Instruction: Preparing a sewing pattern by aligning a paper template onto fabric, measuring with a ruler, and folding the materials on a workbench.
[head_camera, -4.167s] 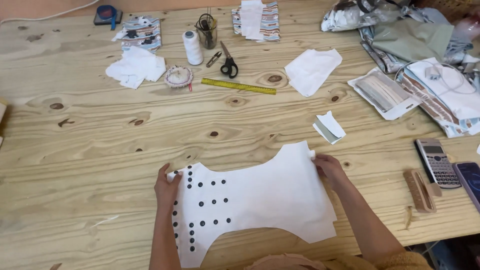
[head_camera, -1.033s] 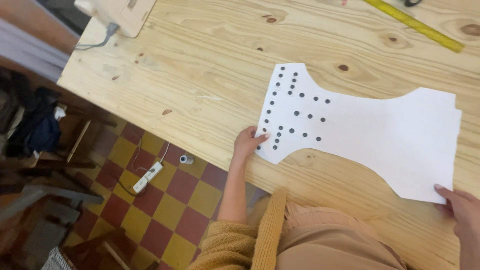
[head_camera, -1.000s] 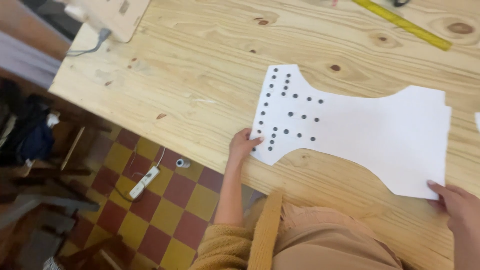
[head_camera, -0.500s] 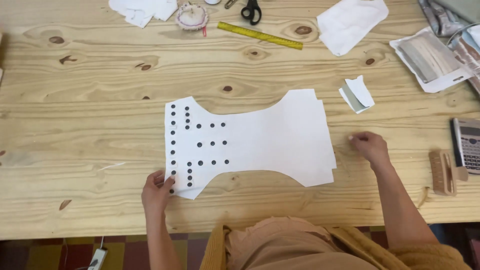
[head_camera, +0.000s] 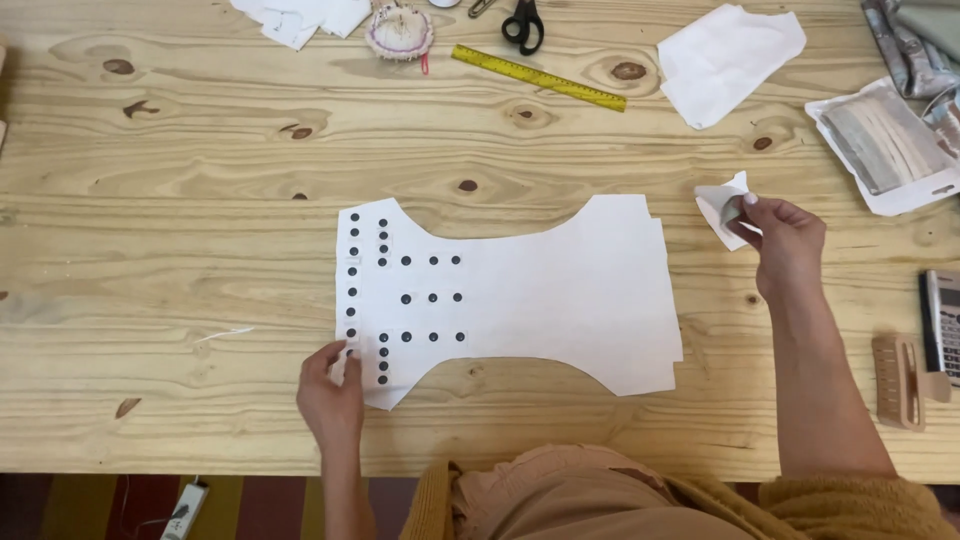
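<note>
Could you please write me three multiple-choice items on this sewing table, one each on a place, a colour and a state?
1. Where does the left hand rest?
A. on the dotted corner of the pattern
B. on the scissors
C. on the calculator

2. What colour is the ruler?
A. red
B. yellow
C. blue

3. What is the right hand doing?
A. lying flat on the table
B. holding the ruler
C. pinching a small folded paper

Answers: 1 A, its fingers press the pattern's near left corner beside the black dots. 2 B, the strip near the scissors is yellow. 3 C, its fingers grip the paper to the right of the pattern.
</note>
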